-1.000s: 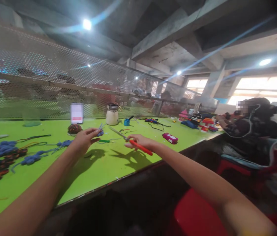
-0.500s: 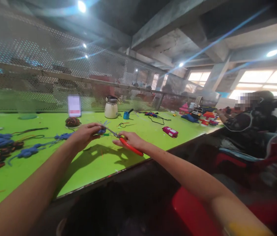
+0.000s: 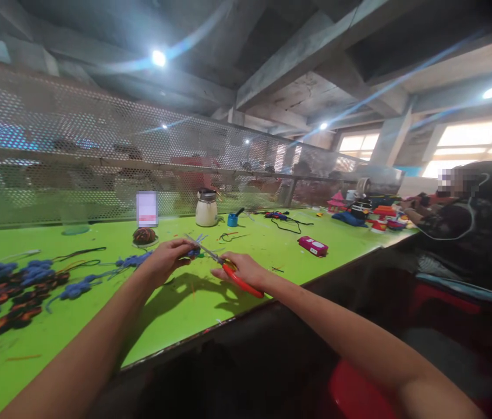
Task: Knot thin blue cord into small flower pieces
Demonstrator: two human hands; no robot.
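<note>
My left hand (image 3: 169,260) pinches a small piece of blue yarn work (image 3: 193,253) above the green table, with loose yarn ends standing up from it. My right hand (image 3: 242,271) is closed around red-handled scissors (image 3: 241,281). Their blades point left and reach the yarn ends beside my left fingertips; whether the blades touch the yarn I cannot tell. Just behind the blue piece a bit of a green-handled tool shows, mostly hidden. Farther left, blue crocheted pieces (image 3: 77,287) with trailing yarn lie on the table.
A multicoloured yarn ball (image 3: 144,235) sits before a propped phone (image 3: 147,208). Behind are a cream jug (image 3: 206,209) and a blue pot (image 3: 232,220). A magenta packet (image 3: 312,246) lies right of my hands. A person (image 3: 481,209) sits at the far right. A perforated screen (image 3: 97,169) backs the table.
The scissors have moved left from apart to right beside the blue yarn piece, their blades now at its loose ends. My left hand keeps its pinch. The camera view has shifted slightly.
</note>
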